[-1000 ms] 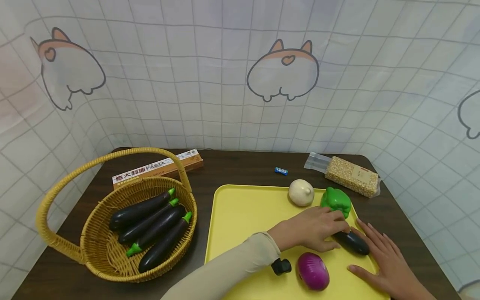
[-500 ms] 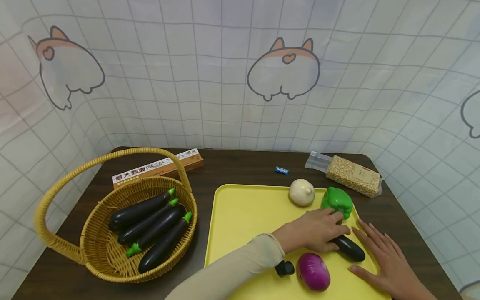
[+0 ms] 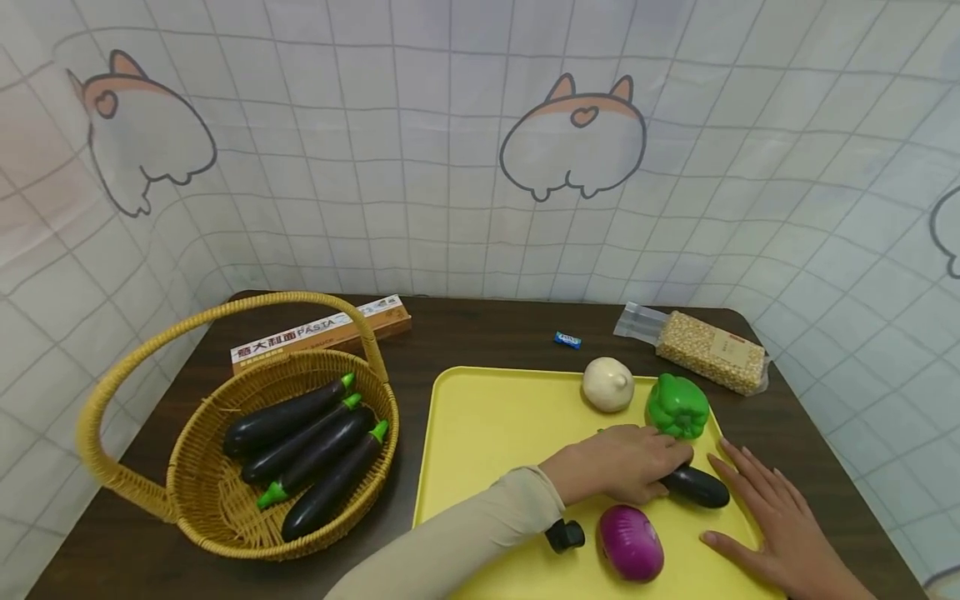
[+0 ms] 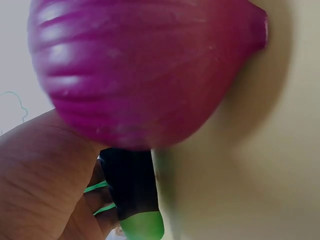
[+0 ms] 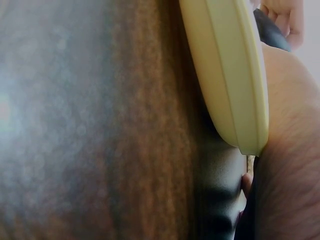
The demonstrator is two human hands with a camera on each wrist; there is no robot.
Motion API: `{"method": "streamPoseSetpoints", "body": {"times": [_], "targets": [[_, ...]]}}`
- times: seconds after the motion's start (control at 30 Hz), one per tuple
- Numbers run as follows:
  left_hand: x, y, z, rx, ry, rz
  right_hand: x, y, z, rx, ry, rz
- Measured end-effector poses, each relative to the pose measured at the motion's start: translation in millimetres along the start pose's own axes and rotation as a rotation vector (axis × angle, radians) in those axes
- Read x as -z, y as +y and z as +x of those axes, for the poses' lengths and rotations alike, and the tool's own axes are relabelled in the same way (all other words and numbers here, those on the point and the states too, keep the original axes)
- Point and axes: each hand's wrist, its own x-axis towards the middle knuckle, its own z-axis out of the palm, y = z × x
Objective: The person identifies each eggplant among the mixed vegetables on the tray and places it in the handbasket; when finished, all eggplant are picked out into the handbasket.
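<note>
My left hand (image 3: 618,462) reaches across the yellow tray (image 3: 495,408) and holds an eggplant (image 3: 699,487) by its stem half. The eggplant lies on the tray, its dark rounded end pointing right. In the left wrist view the eggplant (image 4: 132,182) shows its green cap beside the curled fingers, behind a large purple onion (image 4: 130,70). That onion (image 3: 631,543) sits on the tray just below the left hand. My right hand (image 3: 776,521) rests with fingers spread at the tray's right edge. In the right wrist view the tray's edge (image 5: 235,75) meets the hand.
A wicker basket (image 3: 191,508) with several eggplants stands on the left, before a pasta box (image 3: 322,333). A white round vegetable (image 3: 608,385) and a green bell pepper (image 3: 678,407) sit at the tray's far right. Behind lie a grain bag (image 3: 712,352) and a small blue packet (image 3: 567,340).
The held eggplant has turned, and its rounded end has shifted slightly left, away from the right hand. My left hand has moved a little left with it. The right hand stays at the tray's edge.
</note>
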Motion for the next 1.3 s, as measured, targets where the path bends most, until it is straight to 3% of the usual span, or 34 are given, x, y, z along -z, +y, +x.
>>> {"method": "streamPoseSetpoints", "body": {"times": [0.53,1.0,1.3], "targets": [[19.3,-7.6,-37.8,-0.013,0.099,-0.019,0,2,-1,-0.029,-0.024,-0.023],[34.0,-24.6,-89.9,-0.017,0.235,-0.003,-5,0,0,-0.052,-0.053,-0.035],[42.4,-29.4,-120.4,0.047,0.293,-0.056,-1,3,0,-0.04,-0.043,-0.031]]}}
